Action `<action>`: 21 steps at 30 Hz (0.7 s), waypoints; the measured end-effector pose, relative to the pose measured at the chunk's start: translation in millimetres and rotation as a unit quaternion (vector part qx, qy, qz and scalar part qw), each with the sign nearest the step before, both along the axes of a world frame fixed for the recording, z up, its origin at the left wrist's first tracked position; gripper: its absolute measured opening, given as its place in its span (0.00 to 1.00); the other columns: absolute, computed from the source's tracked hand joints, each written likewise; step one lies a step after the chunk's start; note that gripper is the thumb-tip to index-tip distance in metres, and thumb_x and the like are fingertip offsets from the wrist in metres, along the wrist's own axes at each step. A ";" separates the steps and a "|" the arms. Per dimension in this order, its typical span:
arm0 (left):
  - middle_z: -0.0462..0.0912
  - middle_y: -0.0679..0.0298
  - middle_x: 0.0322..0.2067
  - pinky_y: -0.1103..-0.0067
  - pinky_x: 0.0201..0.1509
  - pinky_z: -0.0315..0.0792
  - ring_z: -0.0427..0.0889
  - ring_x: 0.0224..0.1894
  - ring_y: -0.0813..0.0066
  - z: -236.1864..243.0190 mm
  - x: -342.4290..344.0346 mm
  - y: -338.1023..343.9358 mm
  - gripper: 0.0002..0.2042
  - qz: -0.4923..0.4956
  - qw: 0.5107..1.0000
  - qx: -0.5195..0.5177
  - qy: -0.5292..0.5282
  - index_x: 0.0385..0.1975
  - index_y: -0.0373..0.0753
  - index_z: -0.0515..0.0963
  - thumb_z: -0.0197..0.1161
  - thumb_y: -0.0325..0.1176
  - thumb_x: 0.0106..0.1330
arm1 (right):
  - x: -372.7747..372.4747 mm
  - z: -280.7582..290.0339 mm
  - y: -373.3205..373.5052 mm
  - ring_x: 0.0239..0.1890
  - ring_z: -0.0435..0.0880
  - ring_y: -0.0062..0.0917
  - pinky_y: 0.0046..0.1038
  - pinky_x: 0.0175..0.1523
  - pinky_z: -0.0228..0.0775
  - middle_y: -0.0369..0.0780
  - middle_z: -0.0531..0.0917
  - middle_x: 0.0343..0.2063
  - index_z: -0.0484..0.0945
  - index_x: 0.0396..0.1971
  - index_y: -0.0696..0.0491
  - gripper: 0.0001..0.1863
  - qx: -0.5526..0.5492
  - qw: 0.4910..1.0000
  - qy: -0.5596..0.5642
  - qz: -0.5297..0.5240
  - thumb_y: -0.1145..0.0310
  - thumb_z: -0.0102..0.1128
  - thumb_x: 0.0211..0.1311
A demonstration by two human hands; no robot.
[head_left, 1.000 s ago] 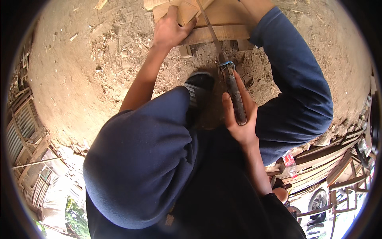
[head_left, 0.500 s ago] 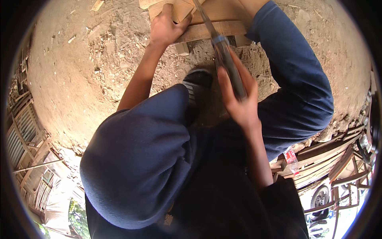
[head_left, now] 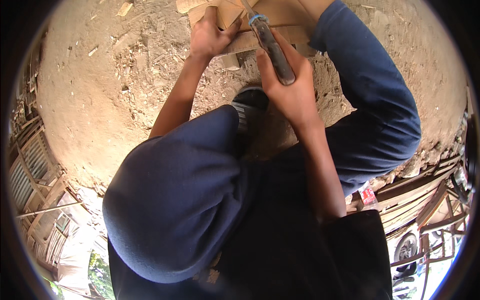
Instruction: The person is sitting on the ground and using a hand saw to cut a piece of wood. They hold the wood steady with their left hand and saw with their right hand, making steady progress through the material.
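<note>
At the top of the head view, my left hand [head_left: 209,39] grips a light wooden piece [head_left: 227,11], with the thumb set apart from the fingers. My right hand [head_left: 289,85] is wrapped around the long dark handle of a narrow-bladed tool [head_left: 272,50] with a blue band at its neck. The blade points away from me over the wood; most of it is out of the frame, so its exact kind is unclear. Beneath it lies a wider wooden board [head_left: 287,34], raised on small wooden blocks [head_left: 231,62].
My right leg [head_left: 372,85], in dark blue cloth, bends beside the board, its foot end against the wood. A dark sandal [head_left: 251,99] is on the dirt floor [head_left: 95,100], which has scattered chips. Stacked planks [head_left: 407,200] and a plastic bottle [head_left: 367,195] lie at right.
My right hand has pushed the tool forward, away from me, and its handle now reaches over the board's near edge. My left hand stays in place on the wood.
</note>
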State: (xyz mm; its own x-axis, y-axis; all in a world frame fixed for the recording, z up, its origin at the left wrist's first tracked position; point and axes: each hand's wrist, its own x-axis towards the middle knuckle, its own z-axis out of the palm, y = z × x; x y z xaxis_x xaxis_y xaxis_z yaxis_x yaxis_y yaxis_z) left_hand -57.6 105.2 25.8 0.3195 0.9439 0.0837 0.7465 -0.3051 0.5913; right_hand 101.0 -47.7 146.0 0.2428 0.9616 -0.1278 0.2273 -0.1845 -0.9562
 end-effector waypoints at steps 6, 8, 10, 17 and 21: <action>0.85 0.42 0.30 0.59 0.43 0.80 0.85 0.36 0.41 3.2 -3.2 2.2 0.33 0.011 0.999 -0.004 0.031 0.48 0.32 0.71 0.66 0.58 0.59 | 8.9 8.8 -64.9 0.40 0.87 0.31 0.29 0.47 0.76 0.51 0.85 0.38 0.71 0.58 0.68 0.24 0.042 0.999 -0.033 0.000 0.72 0.60 0.65; 0.85 0.42 0.31 0.58 0.43 0.80 0.86 0.36 0.41 6.8 -7.0 -1.7 0.33 0.011 1.000 -0.011 0.005 0.49 0.32 0.71 0.67 0.59 0.59 | 4.2 8.1 -58.8 0.43 0.83 0.23 0.25 0.51 0.73 0.47 0.85 0.42 0.70 0.60 0.67 0.25 0.021 1.000 -0.003 0.005 0.71 0.58 0.67; 0.85 0.42 0.31 0.58 0.43 0.80 0.85 0.36 0.41 -0.8 -1.0 0.4 0.33 0.002 1.000 -0.008 0.002 0.49 0.32 0.71 0.67 0.58 0.59 | 5.6 4.5 -19.2 0.36 0.77 0.13 0.19 0.44 0.71 0.38 0.84 0.36 0.71 0.60 0.66 0.24 -0.017 0.999 0.027 0.014 0.69 0.58 0.69; 0.84 0.40 0.31 0.58 0.44 0.80 0.85 0.37 0.40 1.3 3.6 -1.5 0.32 0.003 1.000 0.026 0.007 0.46 0.32 0.71 0.67 0.58 0.59 | 13.1 -1.0 -57.5 0.37 0.86 0.28 0.29 0.44 0.76 0.49 0.85 0.33 0.72 0.58 0.67 0.25 0.061 0.998 -0.032 -0.013 0.71 0.61 0.64; 0.84 0.40 0.31 0.58 0.41 0.80 0.85 0.35 0.39 7.1 -4.8 -2.9 0.30 0.007 1.000 0.013 -0.021 0.44 0.31 0.71 0.70 0.55 0.58 | 1.7 -11.0 -37.3 0.36 0.89 0.35 0.32 0.42 0.78 0.53 0.86 0.32 0.72 0.57 0.67 0.25 0.052 0.998 0.016 -0.030 0.70 0.61 0.63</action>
State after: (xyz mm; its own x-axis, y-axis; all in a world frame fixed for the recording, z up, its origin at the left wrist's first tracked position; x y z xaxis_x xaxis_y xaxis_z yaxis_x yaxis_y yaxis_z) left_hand -62.4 102.2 32.9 0.3028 0.9452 0.1220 0.7248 -0.3115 0.6146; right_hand 102.7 -84.9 135.0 0.2972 0.9541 -0.0367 0.1871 -0.0958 -0.9777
